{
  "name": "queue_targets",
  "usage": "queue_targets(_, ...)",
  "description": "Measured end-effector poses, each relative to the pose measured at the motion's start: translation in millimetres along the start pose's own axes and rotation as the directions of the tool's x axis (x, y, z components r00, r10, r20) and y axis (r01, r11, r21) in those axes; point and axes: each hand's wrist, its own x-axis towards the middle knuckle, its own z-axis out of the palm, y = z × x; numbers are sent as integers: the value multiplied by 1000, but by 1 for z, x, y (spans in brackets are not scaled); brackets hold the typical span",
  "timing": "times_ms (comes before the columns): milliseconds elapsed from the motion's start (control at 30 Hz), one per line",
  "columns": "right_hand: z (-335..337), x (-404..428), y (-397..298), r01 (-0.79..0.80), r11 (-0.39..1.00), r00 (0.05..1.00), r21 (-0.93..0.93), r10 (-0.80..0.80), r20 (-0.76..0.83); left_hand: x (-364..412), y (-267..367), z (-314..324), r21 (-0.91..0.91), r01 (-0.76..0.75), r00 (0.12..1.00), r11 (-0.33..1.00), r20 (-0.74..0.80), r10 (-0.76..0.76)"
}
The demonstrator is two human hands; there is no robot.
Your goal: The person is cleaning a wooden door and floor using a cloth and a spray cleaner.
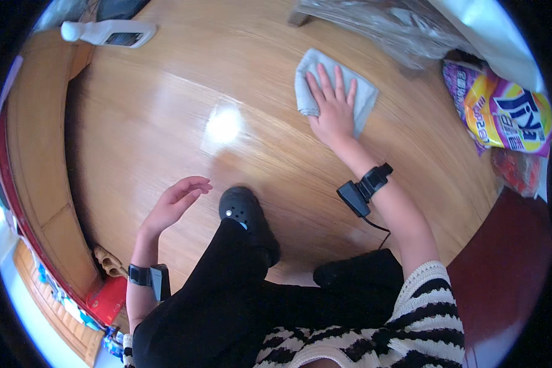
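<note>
My right hand (333, 108) lies flat with fingers spread on a light grey-blue cloth (364, 92), pressing it against the wood-grain floor (165, 115). Layered folds show along the cloth's left edge. The palm covers part of the cloth. My left hand (177, 202) hangs over the floor, left of my dark clog (244, 209). Its fingers are loosely bent, the thumb lies a little apart from them, and nothing is in it. Each forearm wears a black strapped device; a thin cable runs from the right one (354, 198).
A white plastic bottle (124, 34) lies on its side at upper left. Wooden furniture (39, 138) borders the left. Clear plastic sheeting (395, 32) hangs at upper right, above a purple and yellow detergent bag (510, 110). A dark red surface (501, 262) is at lower right.
</note>
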Motion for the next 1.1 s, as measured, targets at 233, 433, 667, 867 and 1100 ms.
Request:
queue_targets(233,27,58,-37,44,993,999,108,-44,-7,1,-9,-2,-25,16,1000,1000,21,-15)
queue_targets(433,29,113,-86,214,941,977,261,-210,-42,-4,-4,-8,-61,-24,999,998,-34,22)
queue_targets(667,49,52,-105,607,777,783,169,-621,41,-3,2,-2,-46,-7,999,999,-38,5)
queue_targets(867,4,-46,-41,582,767,728,272,-640,246,17,14,12,34,-29,999,999,-25,30)
queue_targets(1100,-30,-57,155,37,999,993,-1,-37,-116,49,30,42,109,-24,987,994,162,6)
